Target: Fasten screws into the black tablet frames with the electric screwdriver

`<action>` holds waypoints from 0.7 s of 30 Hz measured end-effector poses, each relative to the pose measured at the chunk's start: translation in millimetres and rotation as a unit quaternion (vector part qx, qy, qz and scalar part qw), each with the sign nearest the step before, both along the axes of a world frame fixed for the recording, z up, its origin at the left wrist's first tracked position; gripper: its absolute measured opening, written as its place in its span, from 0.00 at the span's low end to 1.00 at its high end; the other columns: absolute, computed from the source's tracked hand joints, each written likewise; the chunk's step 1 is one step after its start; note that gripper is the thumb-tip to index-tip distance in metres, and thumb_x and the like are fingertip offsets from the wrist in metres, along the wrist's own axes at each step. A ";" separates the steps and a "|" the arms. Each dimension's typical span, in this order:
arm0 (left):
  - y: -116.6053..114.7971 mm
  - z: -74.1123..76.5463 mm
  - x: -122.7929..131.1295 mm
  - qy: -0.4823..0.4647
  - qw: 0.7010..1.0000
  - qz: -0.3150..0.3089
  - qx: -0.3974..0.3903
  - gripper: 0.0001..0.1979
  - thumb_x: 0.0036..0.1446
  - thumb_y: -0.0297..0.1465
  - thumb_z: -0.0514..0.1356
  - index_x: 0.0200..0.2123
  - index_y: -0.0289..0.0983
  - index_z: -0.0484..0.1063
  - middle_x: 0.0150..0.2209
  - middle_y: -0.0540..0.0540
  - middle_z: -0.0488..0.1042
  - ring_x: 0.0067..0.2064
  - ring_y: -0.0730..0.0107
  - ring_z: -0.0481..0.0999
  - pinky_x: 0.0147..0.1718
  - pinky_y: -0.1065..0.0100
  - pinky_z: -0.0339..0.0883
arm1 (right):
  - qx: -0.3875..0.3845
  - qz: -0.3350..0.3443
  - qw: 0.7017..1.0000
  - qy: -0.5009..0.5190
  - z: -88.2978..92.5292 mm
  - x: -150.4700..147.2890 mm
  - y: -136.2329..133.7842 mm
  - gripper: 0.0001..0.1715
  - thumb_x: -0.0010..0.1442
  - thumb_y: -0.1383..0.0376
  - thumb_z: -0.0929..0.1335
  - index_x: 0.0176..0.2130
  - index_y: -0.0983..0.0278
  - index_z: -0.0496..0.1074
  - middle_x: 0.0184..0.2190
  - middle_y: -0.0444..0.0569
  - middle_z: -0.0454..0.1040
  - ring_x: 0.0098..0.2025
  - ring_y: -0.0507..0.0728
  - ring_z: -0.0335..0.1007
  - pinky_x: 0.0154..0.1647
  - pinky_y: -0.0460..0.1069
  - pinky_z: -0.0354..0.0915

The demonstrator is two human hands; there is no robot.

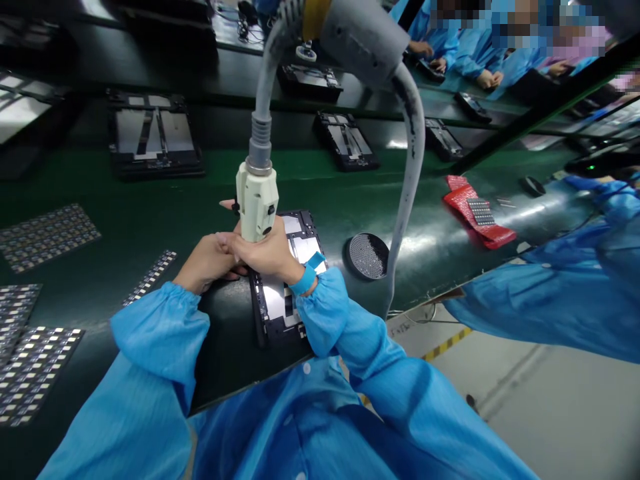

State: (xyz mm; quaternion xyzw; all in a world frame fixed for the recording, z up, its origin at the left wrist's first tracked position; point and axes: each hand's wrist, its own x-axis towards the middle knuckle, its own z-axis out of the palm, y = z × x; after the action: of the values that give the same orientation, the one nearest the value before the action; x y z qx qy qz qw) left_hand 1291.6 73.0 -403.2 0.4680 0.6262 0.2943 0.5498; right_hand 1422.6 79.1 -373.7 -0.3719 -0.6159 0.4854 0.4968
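A cream-coloured nozzle [257,200] hangs from a grey flexible hose [261,133], pointing down between my hands. Just left of its lower end, my left hand [206,259] is closed, its fingertips pinched against the fingers of the other hand. My right hand [270,253], with a blue band at the wrist, is bent around the nozzle's lower end, and one fingertip shows beyond it on the left. Whatever the pinched fingers hold is hidden. Under my right wrist lies an opened tablet-like device [273,300] with silver plates and a black frame.
Small component sheets [50,237] and a narrow component strip [150,277] lie to the left. A round black perforated dish [369,256] and red bubble wrap [475,213] are on the right. More opened devices [153,133] line the bench behind. A co-worker's blue sleeve [545,287] reaches in at right.
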 end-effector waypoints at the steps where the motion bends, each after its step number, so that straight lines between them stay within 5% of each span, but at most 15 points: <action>1: 0.4 -0.7 -0.3 -0.002 1.000 0.000 0.000 0.18 0.41 0.30 0.62 0.38 0.33 0.77 0.27 0.42 0.76 0.25 0.61 0.76 0.19 0.69 0.67 | 0.002 0.003 1.000 0.006 -0.6 0.1 -0.2 0.22 0.47 0.55 0.79 0.36 0.63 0.71 0.31 0.46 0.76 0.35 0.56 0.75 0.41 0.51 0.74; 6: 1.2 -3.6 -1.1 -0.011 1.000 0.000 -0.004 0.19 0.40 0.30 0.62 0.39 0.33 0.77 0.29 0.42 0.77 0.26 0.62 0.76 0.20 0.70 0.68 | 0.008 0.006 1.000 0.015 0.1 1.6 -2.4 0.24 0.46 0.55 0.79 0.37 0.62 0.71 0.26 0.42 0.73 0.32 0.55 0.73 0.40 0.52 0.74; 12: -0.6 -2.1 -3.3 -0.012 1.000 -0.022 -0.011 0.16 0.45 0.29 0.61 0.40 0.31 0.75 0.29 0.45 0.77 0.27 0.66 0.76 0.22 0.71 0.69 | 0.036 -0.014 0.999 -0.004 -2.6 2.2 -3.7 0.25 0.47 0.50 0.78 0.28 0.61 0.65 0.28 0.46 0.73 0.37 0.58 0.74 0.45 0.54 0.75; 21: -2.2 4.6 -2.1 -0.017 1.000 0.003 0.004 0.08 0.46 0.30 0.64 0.29 0.31 0.70 0.22 0.47 0.73 0.24 0.70 0.72 0.21 0.73 0.66 | 0.071 0.017 0.997 -0.040 -13.2 1.4 -2.4 0.22 0.48 0.52 0.78 0.32 0.62 0.69 0.28 0.44 0.73 0.37 0.57 0.75 0.48 0.54 0.75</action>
State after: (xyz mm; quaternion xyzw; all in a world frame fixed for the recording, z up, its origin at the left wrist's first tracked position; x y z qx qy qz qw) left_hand 1289.5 70.8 -398.6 0.4627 0.6170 0.3064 0.5580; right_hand 1424.0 76.6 -386.9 -0.3447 -0.6743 0.4335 0.4885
